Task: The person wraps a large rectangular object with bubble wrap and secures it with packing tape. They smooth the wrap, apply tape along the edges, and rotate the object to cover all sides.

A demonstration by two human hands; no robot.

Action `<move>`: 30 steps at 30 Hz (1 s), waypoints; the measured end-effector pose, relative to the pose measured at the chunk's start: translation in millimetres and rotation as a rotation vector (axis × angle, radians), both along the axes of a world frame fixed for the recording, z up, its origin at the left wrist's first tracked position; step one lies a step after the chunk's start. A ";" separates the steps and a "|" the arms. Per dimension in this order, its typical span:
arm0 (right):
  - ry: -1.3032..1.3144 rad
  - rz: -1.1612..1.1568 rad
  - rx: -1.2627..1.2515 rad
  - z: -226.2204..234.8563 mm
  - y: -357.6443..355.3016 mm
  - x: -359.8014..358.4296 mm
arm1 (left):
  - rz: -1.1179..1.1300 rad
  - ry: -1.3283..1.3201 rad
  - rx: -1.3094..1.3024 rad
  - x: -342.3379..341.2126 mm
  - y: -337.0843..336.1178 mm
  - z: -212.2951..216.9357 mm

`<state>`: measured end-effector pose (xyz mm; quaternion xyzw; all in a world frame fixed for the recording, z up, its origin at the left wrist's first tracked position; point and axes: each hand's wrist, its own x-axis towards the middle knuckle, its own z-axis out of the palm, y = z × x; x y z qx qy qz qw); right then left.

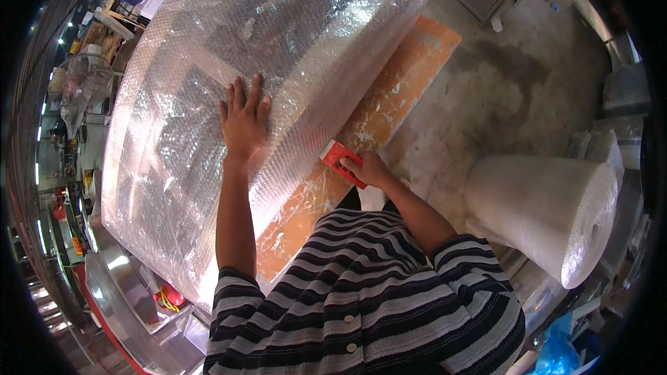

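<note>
Large bubble-wrapped panel (229,97) mostly covered; left hand (244,119) flat, splayed on top; right hand (372,169) gripping red tape dispenser (340,160) at unsealed edge.

The person wears a short-sleeved shirt (375,305) with horizontal stripes, dark navy or black alternating with white. The sleeves end above the elbows, leaving both forearms bare. Small pale round buttons run down the shirt front. The left hand (244,121) and right hand (372,169) are bare: no gloves, rings, watch or wristband visible.
</note>
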<state>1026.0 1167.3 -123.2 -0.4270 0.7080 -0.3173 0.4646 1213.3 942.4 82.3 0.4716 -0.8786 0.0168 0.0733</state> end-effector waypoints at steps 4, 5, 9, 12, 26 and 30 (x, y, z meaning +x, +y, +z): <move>0.113 0.008 0.041 2.2 -3.8 -4.4 | -0.018 0.037 -0.019 -0.1 -3.7 1.2; 0.120 0.015 0.060 4.1 -3.4 -3.1 | -0.011 0.035 -0.016 1.9 -1.7 -0.8; 0.201 0.048 0.133 5.1 -4.9 -2.4 | -0.021 0.057 -0.010 -1.6 -0.2 2.6; 0.314 0.089 0.180 17.4 -13.0 -5.9 | -0.032 0.052 -0.025 -1.6 -1.4 0.6; 0.260 0.087 0.259 44.4 -15.0 -9.4 | -0.011 0.044 -0.021 0.2 -0.1 1.2; 0.176 0.034 0.232 27.6 -2.7 -0.7 | -0.003 0.039 -0.022 -0.1 1.1 2.0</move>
